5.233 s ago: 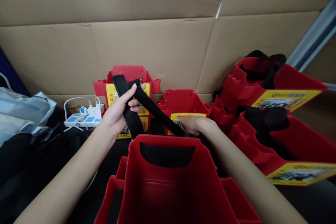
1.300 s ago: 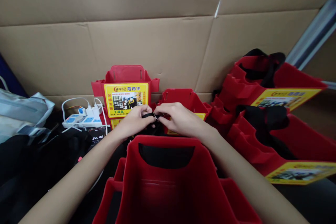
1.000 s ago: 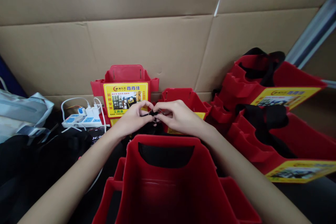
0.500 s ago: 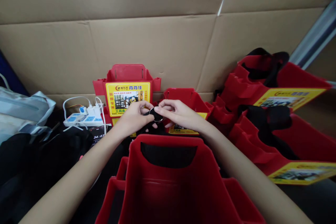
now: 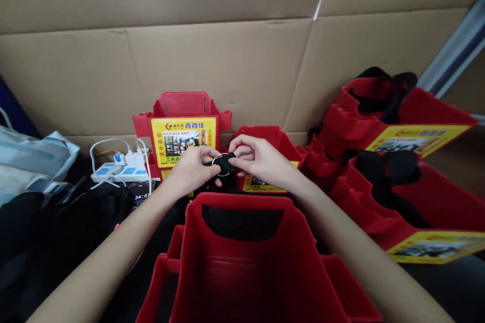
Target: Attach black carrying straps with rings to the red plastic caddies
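Note:
Just beyond the far rim of a red plastic tool holder (image 5: 242, 267), both my hands meet. My left hand (image 5: 191, 169) pinches a black webbing strap (image 5: 224, 164) where it passes through a small metal ring (image 5: 219, 165). On the other side of the ring, the fingers of my right hand (image 5: 257, 159) pinch the strap's end. The strap runs down out of sight behind the holder, whose back wall shows a black strap section through a slot (image 5: 242, 222).
More red holders with yellow labels stand at the back (image 5: 184, 131) and lie stacked on the right (image 5: 397, 161), some with black straps. A white power strip (image 5: 119, 171), a phone showing a timer and dark bags lie at left. Cardboard (image 5: 227, 35) forms the backdrop.
Five seconds ago my left hand held the long strap up while the right was low. Both hands then came together at the ring, and have risen slightly, with the strap end now through it.

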Tool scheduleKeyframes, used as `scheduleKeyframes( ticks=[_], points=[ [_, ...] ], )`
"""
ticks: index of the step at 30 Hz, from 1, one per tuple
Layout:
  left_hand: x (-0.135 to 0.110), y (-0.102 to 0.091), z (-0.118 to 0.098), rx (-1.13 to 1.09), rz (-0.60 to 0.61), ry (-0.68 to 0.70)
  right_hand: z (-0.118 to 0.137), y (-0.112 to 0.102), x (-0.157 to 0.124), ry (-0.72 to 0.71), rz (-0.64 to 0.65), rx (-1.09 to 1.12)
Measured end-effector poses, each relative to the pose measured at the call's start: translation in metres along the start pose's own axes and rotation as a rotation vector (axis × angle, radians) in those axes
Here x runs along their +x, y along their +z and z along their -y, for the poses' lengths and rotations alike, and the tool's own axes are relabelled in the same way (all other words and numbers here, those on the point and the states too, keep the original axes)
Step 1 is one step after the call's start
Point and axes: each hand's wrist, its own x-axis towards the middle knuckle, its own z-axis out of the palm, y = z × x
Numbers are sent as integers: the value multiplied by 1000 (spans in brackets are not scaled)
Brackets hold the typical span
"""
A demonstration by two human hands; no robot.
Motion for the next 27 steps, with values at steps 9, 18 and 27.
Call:
scheduleKeyframes(
  ticks=[9,18,27],
  points=[
    [1,0,5,204,64,323,-11,-1,8,58,-10,-4],
    [-3,-7,-6,3,177,39,-14,-14,7,136,420,303],
    [-3,-7,-4,-57,230,23,-16,-12,8,237,407,309]
  ],
)
